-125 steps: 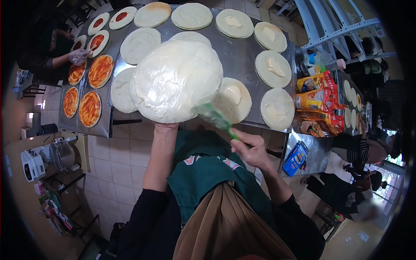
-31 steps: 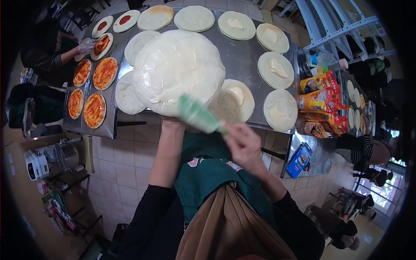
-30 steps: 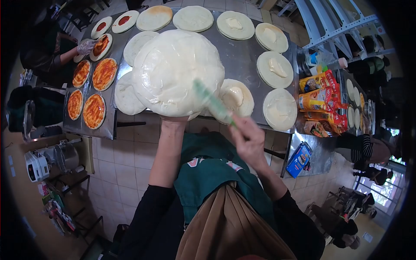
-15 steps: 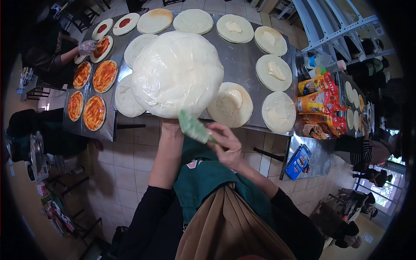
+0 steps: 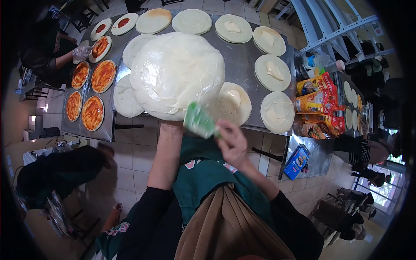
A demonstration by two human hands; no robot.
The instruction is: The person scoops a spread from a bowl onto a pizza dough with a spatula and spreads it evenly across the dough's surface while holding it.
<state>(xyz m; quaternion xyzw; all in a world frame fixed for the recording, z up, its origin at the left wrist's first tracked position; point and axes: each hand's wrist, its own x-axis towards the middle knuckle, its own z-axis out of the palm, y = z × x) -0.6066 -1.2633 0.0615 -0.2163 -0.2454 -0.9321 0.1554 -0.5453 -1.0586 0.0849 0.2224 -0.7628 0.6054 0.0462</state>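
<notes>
So the big round base (image 5: 177,71) slathered in glossy pale cream is up in front of the person, over the near edge of the metal worktop (image 5: 236,65), blocking part of what's behind it. The left hand (image 5: 173,123) is underneath, propping it up from below. Most of that hand is hidden by the base, so I can't tell how the fingers are spread.

Right hand (image 5: 233,142) is wrapped around the handle of a green spatula (image 5: 200,121). Its blade overlaps the base's lower right edge in view, a bit blurry, so can't say if it's actually touching.

Just to the right there's a plainer base (image 5: 225,116) with a dollop of cream on it, and more pale rounds run along the far side and right end. Past those stand some red and yellow pouches (image 5: 313,102), with a blue pack (image 5: 297,161) lying nearby.

Over on the left, a co-worker's gloved hand (image 5: 81,53) is at a red-sauced base (image 5: 100,48).
</notes>
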